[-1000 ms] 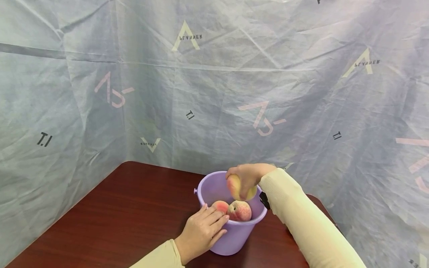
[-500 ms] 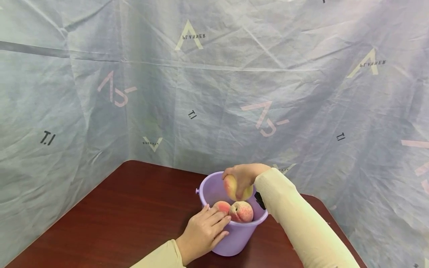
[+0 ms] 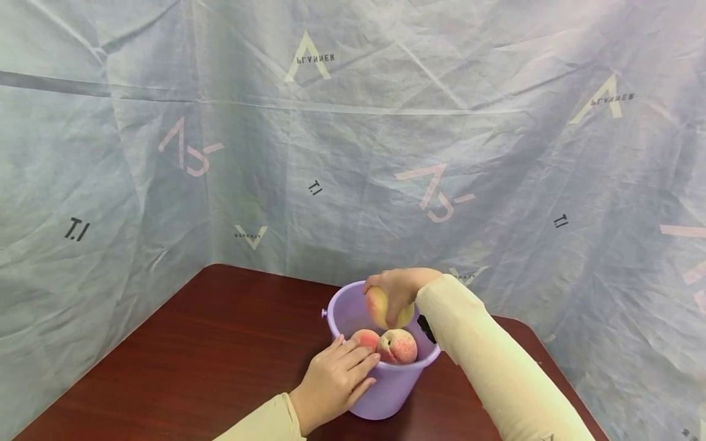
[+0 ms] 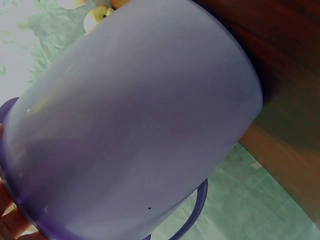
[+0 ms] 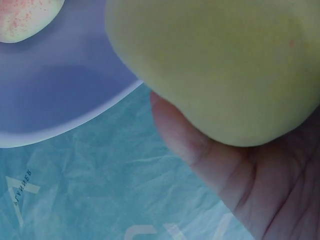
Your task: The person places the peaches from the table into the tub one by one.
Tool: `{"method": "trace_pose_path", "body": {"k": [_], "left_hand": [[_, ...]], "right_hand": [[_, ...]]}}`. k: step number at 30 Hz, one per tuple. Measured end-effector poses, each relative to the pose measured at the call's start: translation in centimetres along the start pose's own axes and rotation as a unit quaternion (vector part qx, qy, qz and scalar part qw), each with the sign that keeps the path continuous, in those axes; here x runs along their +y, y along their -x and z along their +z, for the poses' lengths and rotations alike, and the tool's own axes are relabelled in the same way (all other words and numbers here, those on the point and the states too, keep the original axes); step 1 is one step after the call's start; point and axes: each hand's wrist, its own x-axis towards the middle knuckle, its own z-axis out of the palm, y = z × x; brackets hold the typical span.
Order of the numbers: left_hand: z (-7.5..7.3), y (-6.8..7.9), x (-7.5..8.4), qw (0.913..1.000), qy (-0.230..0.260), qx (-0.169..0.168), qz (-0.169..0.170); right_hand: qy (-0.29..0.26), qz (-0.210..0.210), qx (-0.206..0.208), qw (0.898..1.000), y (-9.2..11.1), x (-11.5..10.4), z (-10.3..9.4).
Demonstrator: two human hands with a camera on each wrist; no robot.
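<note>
A purple bucket (image 3: 386, 392) stands upright on the table, with two red-and-cream peaches inside near its front rim. The front peach (image 3: 398, 346) shows its stem dimple. The other peach (image 3: 365, 338) is partly covered by my left fingers. My left hand (image 3: 333, 380) grips the near rim; in the left wrist view its fingers (image 4: 15, 220) lie at the rim. Over the bucket's opening, my right hand (image 3: 399, 289) holds a yellow-and-pink peach (image 3: 378, 306) from above. In the right wrist view this peach (image 5: 215, 65) rests against the thumb and palm.
The dark red-brown table (image 3: 220, 349) extends to the left. Grey printed sheeting (image 3: 353, 141) hangs behind it. In the left wrist view, the bucket handle (image 4: 197, 212) hangs down the side, and a yellowish round fruit (image 4: 98, 18) shows past the bucket wall.
My right hand, with the peach, has shifted slightly left over the bucket. The left hand stays at the rim. The front peach has turned a little.
</note>
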Motion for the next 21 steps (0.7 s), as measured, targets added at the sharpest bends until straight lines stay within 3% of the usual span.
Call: {"method": "trace_pose_path", "body": {"k": [8, 21], "left_hand": [[-0.1, -0.1, 0.0, 1.0, -0.003, 0.001, 0.006], [-0.3, 0.1, -0.1, 1.0, -0.004, -0.001, 0.005]], "right_hand": [[0.004, -0.017, 0.007, 1.0, -0.3, -0.1, 0.2], [0.008, -0.006, 0.013, 1.0, -1.2, -0.5, 1.3]]}}
